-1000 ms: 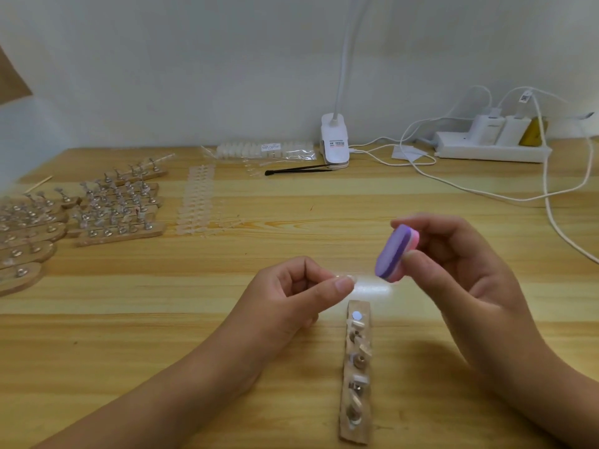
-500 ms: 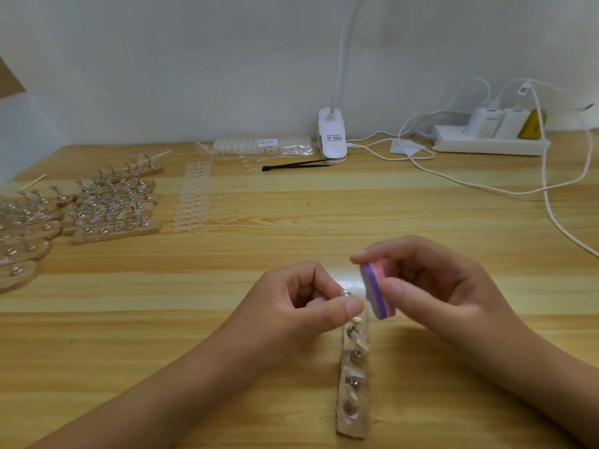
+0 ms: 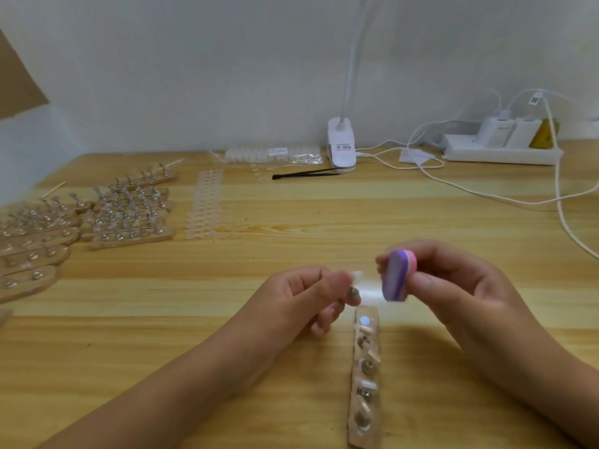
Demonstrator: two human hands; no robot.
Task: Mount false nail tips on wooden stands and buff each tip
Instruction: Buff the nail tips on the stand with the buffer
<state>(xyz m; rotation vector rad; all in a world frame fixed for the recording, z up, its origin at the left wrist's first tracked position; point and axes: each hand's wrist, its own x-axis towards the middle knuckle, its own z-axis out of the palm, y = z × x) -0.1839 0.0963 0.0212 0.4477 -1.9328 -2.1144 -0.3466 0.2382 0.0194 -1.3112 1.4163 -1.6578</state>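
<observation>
Pinched in left hand [image 3: 304, 296] fingertips: one nail tip [image 3: 356, 274] on its metal holder, just beside buffer block [image 3: 397, 275] clamped in right hand [image 3: 453, 286] fingers. Below fingertips: wooden stand [image 3: 364, 377], mostly filled, top seat bare. Far left of fingers: further stands [image 3: 129, 215], unmounted tip strips [image 3: 207, 205]; work judged partway.

Wooden stands [image 3: 129, 218] are crowding the worktop's [image 3: 291, 254] left side. A single stand [image 3: 363, 377] is lying in front, a power strip [image 3: 499, 153] behind.
</observation>
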